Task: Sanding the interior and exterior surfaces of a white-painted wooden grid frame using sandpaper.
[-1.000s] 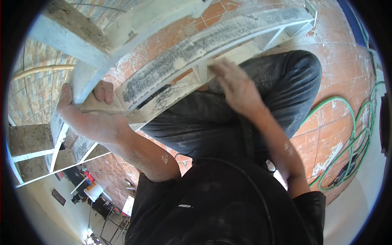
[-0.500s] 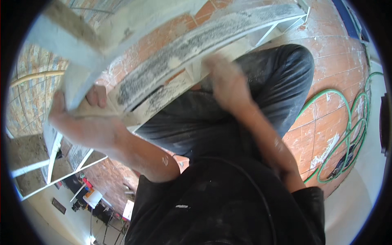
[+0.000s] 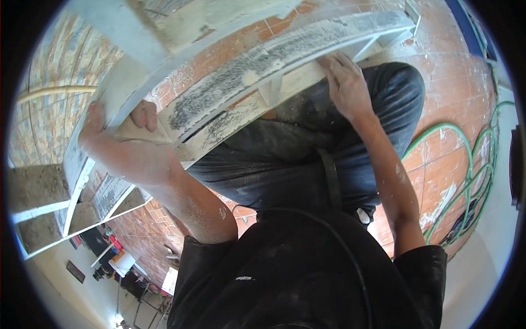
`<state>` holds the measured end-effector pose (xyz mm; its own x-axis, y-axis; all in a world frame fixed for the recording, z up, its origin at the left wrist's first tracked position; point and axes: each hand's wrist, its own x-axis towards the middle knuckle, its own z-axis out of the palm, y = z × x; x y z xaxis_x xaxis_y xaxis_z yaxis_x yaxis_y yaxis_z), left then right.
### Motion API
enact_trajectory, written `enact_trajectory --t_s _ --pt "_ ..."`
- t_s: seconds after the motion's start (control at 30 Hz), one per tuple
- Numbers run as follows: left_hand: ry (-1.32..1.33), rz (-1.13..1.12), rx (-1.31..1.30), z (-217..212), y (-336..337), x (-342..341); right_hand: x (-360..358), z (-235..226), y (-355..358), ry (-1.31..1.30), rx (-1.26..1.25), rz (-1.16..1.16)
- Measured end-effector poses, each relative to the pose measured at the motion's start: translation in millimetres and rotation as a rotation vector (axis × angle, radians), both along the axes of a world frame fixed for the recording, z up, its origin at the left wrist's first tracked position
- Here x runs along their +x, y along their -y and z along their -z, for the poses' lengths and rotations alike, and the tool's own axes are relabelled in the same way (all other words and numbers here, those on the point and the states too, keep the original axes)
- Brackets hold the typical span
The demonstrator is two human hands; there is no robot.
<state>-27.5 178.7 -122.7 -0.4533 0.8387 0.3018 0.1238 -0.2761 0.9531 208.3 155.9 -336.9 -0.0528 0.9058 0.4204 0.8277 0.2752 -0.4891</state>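
A large pale frame in dusty white, with long curved boards, spans the upper part of the view. My left hand is closed around the edge of its white upright panel, thumb on one side and fingertips showing on the other. Over my bent leg, my right hand presses its closed fingers to the pale inner face of the curved board, below its grey-smeared top. The fingertips are partly hidden, and whatever they may hold does not show. White dust coats both hands and forearms.
Green hose lies coiled on the orange tiled floor at right. A yellowish hose runs at far left. White slats and grey panels of the frame extend at left. Tools and a white box stand lower left.
My right hand has slid right and away from me along the board, and is less blurred now. My left hand keeps its grip; the frame appears slightly shifted in view.
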Motion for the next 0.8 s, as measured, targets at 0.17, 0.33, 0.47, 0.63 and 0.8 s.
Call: enact_trajectory --t_s 0.17,0.33,0.47,0.63,0.8 --pt "0.084 -0.033 0.003 1.5 0.1 -1.4 -10.6 -7.5 30.9 0.017 -0.071 0.000" --pt "0.104 0.039 0.020 2.5 2.8 -8.6 -6.4 -0.9 28.1 -0.133 0.029 -0.118" --pt "0.043 0.035 0.018 2.4 4.9 -9.1 -20.7 -8.5 15.7 -0.098 0.019 -0.135" --pt "0.005 0.125 0.016 3.1 4.8 -14.5 -19.2 2.1 2.0 -0.150 -0.075 -0.062" --pt "0.000 0.001 0.013 2.5 2.8 -7.1 -33.2 -3.5 -8.8 -0.052 -0.129 0.030"
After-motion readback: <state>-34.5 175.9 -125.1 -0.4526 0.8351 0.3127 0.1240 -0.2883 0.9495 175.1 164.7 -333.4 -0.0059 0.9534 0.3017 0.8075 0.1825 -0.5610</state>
